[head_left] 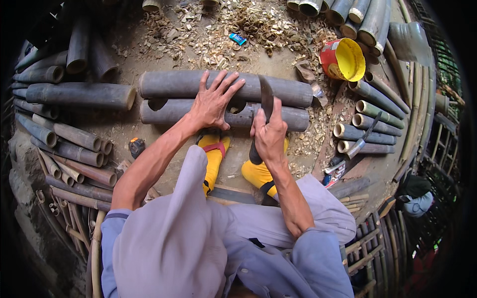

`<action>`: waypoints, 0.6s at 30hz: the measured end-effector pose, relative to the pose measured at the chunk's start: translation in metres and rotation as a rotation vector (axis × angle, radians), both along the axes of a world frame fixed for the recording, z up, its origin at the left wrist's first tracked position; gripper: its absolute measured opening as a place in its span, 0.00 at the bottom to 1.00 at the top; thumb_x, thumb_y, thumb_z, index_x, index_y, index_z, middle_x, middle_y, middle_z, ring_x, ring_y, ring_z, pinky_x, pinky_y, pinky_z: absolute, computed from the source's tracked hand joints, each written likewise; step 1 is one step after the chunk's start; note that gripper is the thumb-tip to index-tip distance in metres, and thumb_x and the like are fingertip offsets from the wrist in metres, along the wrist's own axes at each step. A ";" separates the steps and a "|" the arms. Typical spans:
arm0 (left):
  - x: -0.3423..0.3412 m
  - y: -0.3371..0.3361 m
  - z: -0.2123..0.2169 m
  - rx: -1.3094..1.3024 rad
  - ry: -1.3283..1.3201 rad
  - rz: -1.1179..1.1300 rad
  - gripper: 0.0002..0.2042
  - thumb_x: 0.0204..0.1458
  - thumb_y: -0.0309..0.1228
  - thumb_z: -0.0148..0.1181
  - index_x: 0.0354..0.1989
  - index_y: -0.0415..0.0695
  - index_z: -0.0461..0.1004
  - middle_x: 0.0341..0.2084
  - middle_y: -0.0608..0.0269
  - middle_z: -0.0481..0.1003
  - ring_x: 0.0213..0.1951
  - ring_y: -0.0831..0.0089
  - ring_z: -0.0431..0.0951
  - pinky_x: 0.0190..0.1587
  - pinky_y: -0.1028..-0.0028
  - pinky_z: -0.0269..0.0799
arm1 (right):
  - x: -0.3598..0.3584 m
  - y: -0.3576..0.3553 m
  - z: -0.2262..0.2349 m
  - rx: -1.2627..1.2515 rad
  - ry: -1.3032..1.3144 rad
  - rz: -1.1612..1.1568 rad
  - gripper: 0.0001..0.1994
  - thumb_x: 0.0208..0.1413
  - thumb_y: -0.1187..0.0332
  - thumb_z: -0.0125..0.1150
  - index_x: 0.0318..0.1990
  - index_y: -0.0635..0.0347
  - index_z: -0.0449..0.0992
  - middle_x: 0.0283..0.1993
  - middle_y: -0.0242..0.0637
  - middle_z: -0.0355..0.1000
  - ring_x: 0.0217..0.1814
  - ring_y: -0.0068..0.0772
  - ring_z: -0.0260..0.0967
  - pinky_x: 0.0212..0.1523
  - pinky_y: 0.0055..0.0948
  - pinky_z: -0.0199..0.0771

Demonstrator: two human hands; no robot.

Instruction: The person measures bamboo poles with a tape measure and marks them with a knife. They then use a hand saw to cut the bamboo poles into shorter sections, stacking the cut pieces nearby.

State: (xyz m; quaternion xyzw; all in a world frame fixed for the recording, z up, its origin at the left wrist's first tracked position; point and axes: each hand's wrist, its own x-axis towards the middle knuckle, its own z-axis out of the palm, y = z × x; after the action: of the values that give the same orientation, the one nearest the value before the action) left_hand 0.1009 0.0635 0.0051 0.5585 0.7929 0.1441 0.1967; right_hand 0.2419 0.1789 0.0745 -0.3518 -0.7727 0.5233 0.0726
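Observation:
Two thick dark bamboo tubes lie side by side across the ground in front of me, the far tube (169, 83) and the near tube (184, 113). Dark rounded openings are cut into the near one, at its left end and beside my left hand (211, 103). That hand rests with fingers spread over both tubes. My right hand (271, 135) is wrapped around the handle of a machete (267, 95). Its broad dark blade points away from me, over the tubes right of centre; whether the edge touches the bamboo I cannot tell. My feet, in yellow socks (212, 159), are just behind the near tube.
Wood chips (198, 35) and a blue packet (238, 38) lie beyond the tubes. A red bucket (332, 60), yellow inside, stands at far right. Bamboo pieces (82, 95) crowd the left, more (375, 94) the right, where another blade (365, 135) lies. A tape measure (136, 147) sits near my left forearm.

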 end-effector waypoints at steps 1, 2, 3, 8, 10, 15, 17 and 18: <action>0.003 -0.002 0.000 0.002 0.006 -0.001 0.67 0.05 0.50 0.77 0.68 0.55 0.50 0.66 0.64 0.54 0.68 0.60 0.49 0.66 0.44 0.35 | -0.008 0.001 0.011 0.033 0.080 -0.033 0.17 0.62 0.74 0.48 0.58 0.58 0.60 0.19 0.34 0.67 0.17 0.21 0.66 0.16 0.27 0.66; 0.008 -0.005 -0.001 0.004 0.012 -0.002 0.68 0.04 0.49 0.77 0.68 0.55 0.50 0.66 0.64 0.54 0.68 0.60 0.49 0.66 0.44 0.35 | 0.005 -0.005 0.005 0.037 0.039 -0.014 0.17 0.61 0.75 0.48 0.58 0.58 0.60 0.21 0.39 0.68 0.21 0.29 0.68 0.19 0.31 0.67; 0.004 -0.001 -0.003 0.017 0.030 0.006 0.68 0.04 0.49 0.77 0.68 0.55 0.49 0.66 0.64 0.54 0.68 0.60 0.50 0.66 0.44 0.35 | 0.012 -0.008 -0.002 0.048 0.013 0.007 0.18 0.60 0.75 0.48 0.58 0.58 0.60 0.24 0.44 0.69 0.24 0.37 0.69 0.22 0.35 0.69; 0.006 0.000 -0.003 0.021 -0.002 0.004 0.68 0.04 0.48 0.77 0.68 0.55 0.50 0.66 0.64 0.54 0.68 0.59 0.49 0.66 0.44 0.35 | 0.057 -0.035 -0.060 0.103 -0.074 0.026 0.18 0.59 0.76 0.49 0.58 0.58 0.60 0.29 0.59 0.71 0.32 0.58 0.75 0.28 0.41 0.71; 0.000 0.002 -0.003 0.039 -0.009 0.011 0.67 0.04 0.48 0.77 0.68 0.55 0.50 0.65 0.64 0.54 0.68 0.59 0.49 0.66 0.45 0.34 | 0.055 -0.039 -0.068 0.129 -0.090 0.010 0.18 0.59 0.76 0.49 0.57 0.59 0.60 0.30 0.60 0.71 0.35 0.61 0.74 0.29 0.42 0.71; 0.003 -0.001 -0.003 0.020 -0.018 0.006 0.67 0.05 0.47 0.77 0.68 0.55 0.49 0.66 0.64 0.54 0.68 0.59 0.49 0.66 0.45 0.34 | 0.048 -0.044 -0.073 0.167 -0.095 -0.030 0.16 0.58 0.77 0.50 0.54 0.60 0.61 0.30 0.61 0.71 0.36 0.63 0.73 0.28 0.48 0.70; 0.003 -0.001 -0.004 0.023 -0.020 0.007 0.67 0.05 0.48 0.77 0.68 0.56 0.49 0.66 0.64 0.54 0.68 0.59 0.49 0.66 0.45 0.34 | 0.047 -0.043 -0.074 0.181 -0.077 -0.025 0.16 0.58 0.77 0.50 0.54 0.60 0.60 0.30 0.61 0.71 0.36 0.64 0.72 0.27 0.48 0.70; 0.003 -0.001 -0.004 0.032 -0.022 0.007 0.67 0.05 0.48 0.77 0.68 0.56 0.49 0.66 0.64 0.54 0.68 0.59 0.49 0.66 0.45 0.34 | 0.046 -0.042 -0.074 0.188 -0.067 -0.023 0.17 0.58 0.77 0.50 0.55 0.60 0.60 0.30 0.61 0.71 0.36 0.64 0.72 0.27 0.48 0.70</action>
State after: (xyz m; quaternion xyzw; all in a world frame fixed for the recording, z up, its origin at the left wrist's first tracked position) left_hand 0.1040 0.0622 0.0014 0.5571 0.7904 0.1633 0.1958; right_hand 0.2881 0.1368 0.0010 -0.3695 -0.8163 0.4356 0.0851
